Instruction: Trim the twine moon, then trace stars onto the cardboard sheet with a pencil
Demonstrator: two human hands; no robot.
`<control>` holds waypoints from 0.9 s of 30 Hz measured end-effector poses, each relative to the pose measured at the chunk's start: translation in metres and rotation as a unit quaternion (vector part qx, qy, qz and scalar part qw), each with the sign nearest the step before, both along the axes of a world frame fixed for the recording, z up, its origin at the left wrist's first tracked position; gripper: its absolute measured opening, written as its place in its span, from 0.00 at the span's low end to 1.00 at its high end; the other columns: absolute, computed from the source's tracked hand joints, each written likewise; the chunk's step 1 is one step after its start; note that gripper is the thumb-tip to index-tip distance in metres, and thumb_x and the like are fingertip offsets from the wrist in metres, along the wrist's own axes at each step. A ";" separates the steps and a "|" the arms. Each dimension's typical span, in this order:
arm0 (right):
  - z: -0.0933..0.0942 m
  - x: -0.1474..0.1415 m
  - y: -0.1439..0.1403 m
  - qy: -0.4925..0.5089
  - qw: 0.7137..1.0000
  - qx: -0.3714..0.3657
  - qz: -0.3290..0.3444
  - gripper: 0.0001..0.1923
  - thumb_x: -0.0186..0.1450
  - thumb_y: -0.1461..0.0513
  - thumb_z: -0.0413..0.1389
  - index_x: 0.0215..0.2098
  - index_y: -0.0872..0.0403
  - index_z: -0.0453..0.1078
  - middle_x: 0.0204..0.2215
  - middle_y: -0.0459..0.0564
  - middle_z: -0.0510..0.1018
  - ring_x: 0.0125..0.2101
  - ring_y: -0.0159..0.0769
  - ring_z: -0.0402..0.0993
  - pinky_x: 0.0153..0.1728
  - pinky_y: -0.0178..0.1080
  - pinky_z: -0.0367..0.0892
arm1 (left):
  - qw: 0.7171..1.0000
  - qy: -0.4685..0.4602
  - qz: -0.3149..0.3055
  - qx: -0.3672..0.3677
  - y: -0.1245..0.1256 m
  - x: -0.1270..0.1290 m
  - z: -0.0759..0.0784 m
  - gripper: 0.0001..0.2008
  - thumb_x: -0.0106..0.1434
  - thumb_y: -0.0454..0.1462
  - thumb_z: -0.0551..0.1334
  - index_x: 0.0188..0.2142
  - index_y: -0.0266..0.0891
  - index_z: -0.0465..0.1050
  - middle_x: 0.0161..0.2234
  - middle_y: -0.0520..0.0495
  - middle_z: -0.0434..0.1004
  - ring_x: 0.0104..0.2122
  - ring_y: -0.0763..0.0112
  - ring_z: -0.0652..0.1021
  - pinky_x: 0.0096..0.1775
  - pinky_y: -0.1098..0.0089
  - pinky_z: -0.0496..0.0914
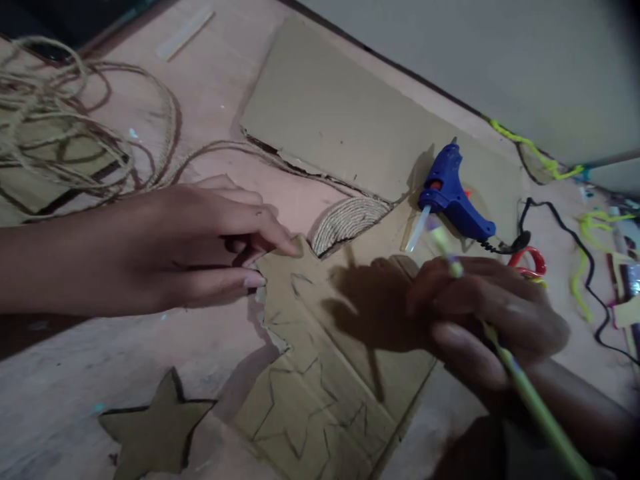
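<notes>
My left hand (pixel 200 247) pinches the upper left edge of a brown cardboard piece (pixel 345 360), index finger on top and thumb at the torn edge. Several star outlines are drawn on this cardboard in dark lines. Above its right part, my right hand (pixel 490 320) is closed around a long yellow-green pencil (pixel 530 393) with purple marks, its purple end pointing up and away. A coil of twine (pixel 350 223) lies just beyond my left fingertips, partly covered by the cardboard. A cut-out cardboard star (pixel 160 427) rests at the lower left.
A blue glue gun (pixel 453 193) with a clear glue stick lies on a larger cardboard sheet (pixel 330 100). Loose twine (pixel 65 127) is piled at left. Red-handled scissors (pixel 530 261), a black cord (pixel 583 247) and yellow strands (pixel 540 153) lie at right. Another glue stick (pixel 185 33) is at the back.
</notes>
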State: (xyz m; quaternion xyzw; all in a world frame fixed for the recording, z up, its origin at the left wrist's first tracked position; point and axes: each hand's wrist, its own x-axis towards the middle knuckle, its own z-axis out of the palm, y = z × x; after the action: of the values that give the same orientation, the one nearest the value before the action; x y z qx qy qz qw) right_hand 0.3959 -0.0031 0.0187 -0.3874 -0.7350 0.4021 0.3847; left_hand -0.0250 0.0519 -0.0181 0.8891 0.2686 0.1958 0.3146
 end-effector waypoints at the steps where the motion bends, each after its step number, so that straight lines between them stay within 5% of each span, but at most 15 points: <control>1: 0.003 -0.010 -0.004 0.015 0.999 -0.002 0.035 0.26 0.82 0.37 0.72 0.36 0.44 0.86 0.24 0.47 0.86 0.20 0.40 0.82 0.22 0.42 0.77 | 1.000 0.000 0.001 0.002 0.001 -0.001 -0.001 0.18 0.93 0.52 0.67 0.76 0.63 0.85 0.67 0.55 0.93 0.59 0.65 0.93 0.47 0.72 0.86; 3: 0.007 -0.028 -0.013 0.042 0.996 -0.074 0.003 0.25 0.91 0.41 0.58 0.61 0.44 0.92 0.37 0.54 0.95 0.28 0.48 0.91 0.26 0.46 0.85 | 1.000 0.003 0.000 0.002 0.001 -0.003 -0.002 0.20 0.92 0.52 0.68 0.77 0.64 0.85 0.67 0.55 0.93 0.58 0.64 0.93 0.48 0.71 0.86; 7: 0.007 -0.042 -0.017 0.067 0.994 -0.076 0.040 0.19 0.88 0.52 0.63 0.51 0.51 0.96 0.37 0.55 0.96 0.35 0.48 0.95 0.35 0.46 0.88 | 1.000 0.010 -0.007 -0.003 0.002 -0.007 -0.003 0.22 0.92 0.52 0.68 0.79 0.64 0.83 0.67 0.55 0.94 0.58 0.62 0.92 0.56 0.67 0.88; 12: -0.004 -0.037 -0.021 0.118 0.984 -0.117 -0.060 0.15 0.86 0.61 0.64 0.54 0.49 0.97 0.39 0.52 0.98 0.35 0.45 0.98 0.37 0.42 0.91 | 1.000 0.010 -0.003 0.015 0.002 -0.005 -0.004 0.20 0.91 0.52 0.68 0.75 0.60 0.86 0.65 0.55 0.94 0.61 0.61 0.93 0.47 0.71 0.85; 17: -0.007 -0.039 -0.022 0.109 0.988 -0.079 -0.082 0.23 0.77 0.74 0.60 0.48 0.47 0.97 0.35 0.46 0.97 0.32 0.41 0.97 0.35 0.38 0.91 | 1.000 0.008 -0.008 0.020 0.003 -0.002 0.001 0.18 0.92 0.52 0.67 0.74 0.62 0.86 0.64 0.57 0.95 0.61 0.64 0.93 0.46 0.73 0.85; 27: -0.005 -0.047 -0.016 0.115 0.986 -0.079 -0.091 0.24 0.69 0.75 0.59 0.41 0.49 0.97 0.34 0.45 0.97 0.30 0.38 0.96 0.32 0.34 0.90 | 1.000 0.006 0.009 -0.012 0.001 -0.007 -0.004 0.22 0.91 0.54 0.69 0.77 0.61 0.87 0.67 0.53 0.93 0.62 0.61 0.93 0.63 0.66 0.89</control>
State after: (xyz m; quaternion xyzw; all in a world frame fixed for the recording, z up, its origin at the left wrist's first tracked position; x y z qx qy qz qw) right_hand 0.3486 -0.0186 0.0134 -0.4331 -0.6134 0.4642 0.4698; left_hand -0.0317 0.0532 -0.0218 0.8837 0.2812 0.1903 0.3221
